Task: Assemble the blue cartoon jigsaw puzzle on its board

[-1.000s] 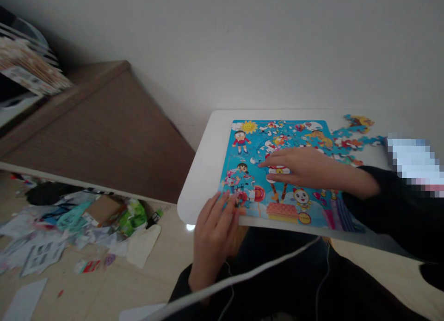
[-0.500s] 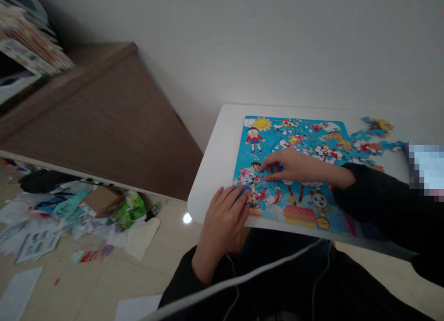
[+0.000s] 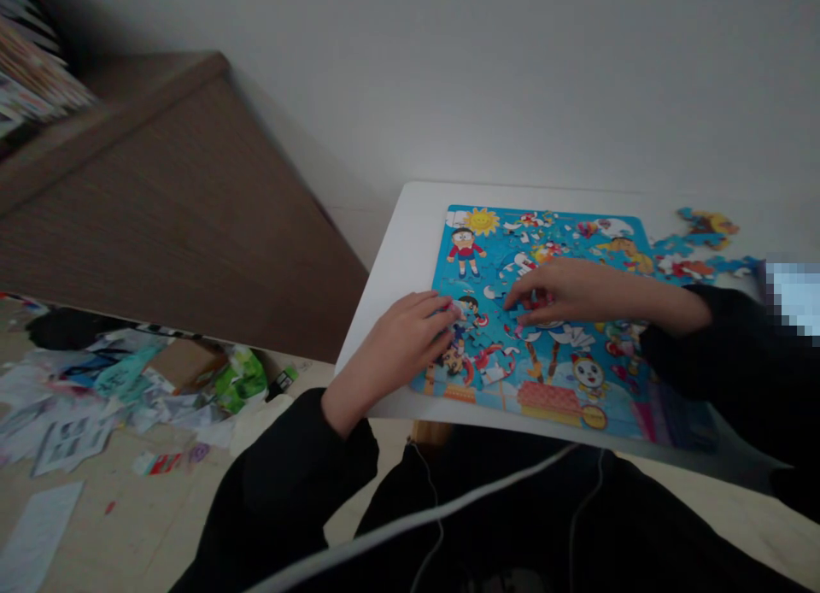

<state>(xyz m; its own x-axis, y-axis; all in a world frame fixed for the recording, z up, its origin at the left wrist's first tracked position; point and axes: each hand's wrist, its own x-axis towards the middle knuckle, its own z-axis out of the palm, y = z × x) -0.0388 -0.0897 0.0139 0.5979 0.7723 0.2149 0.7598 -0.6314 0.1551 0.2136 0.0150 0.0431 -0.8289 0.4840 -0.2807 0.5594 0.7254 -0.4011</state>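
A blue cartoon jigsaw puzzle [image 3: 474,277] lies on a white table, partly put together, with loose pieces on its surface. My left hand [image 3: 407,337] rests at its left edge, fingers stretched out and touching the pink pieces there. Over the middle of the puzzle is my right hand [image 3: 570,294], its thumb and forefinger apart, tips down among the pieces. Its other fingers curl under the palm, where part of the picture is hidden. A red-and-white cluster of pieces [image 3: 493,366] sits below the fingertips.
More loose puzzle pieces [image 3: 698,243] lie on the table [image 3: 390,268] to the right, near a blurred-out screen. A brown cabinet [image 3: 192,208] stands at left. Clutter and papers [image 3: 77,431] cover the floor. A white cable [image 3: 410,520] crosses in front of my lap.
My left hand has moved up and left along the puzzle's edge, uncovering its lower left corner. My right hand has shifted right, away from the left-side pieces. The view has tilted slightly.
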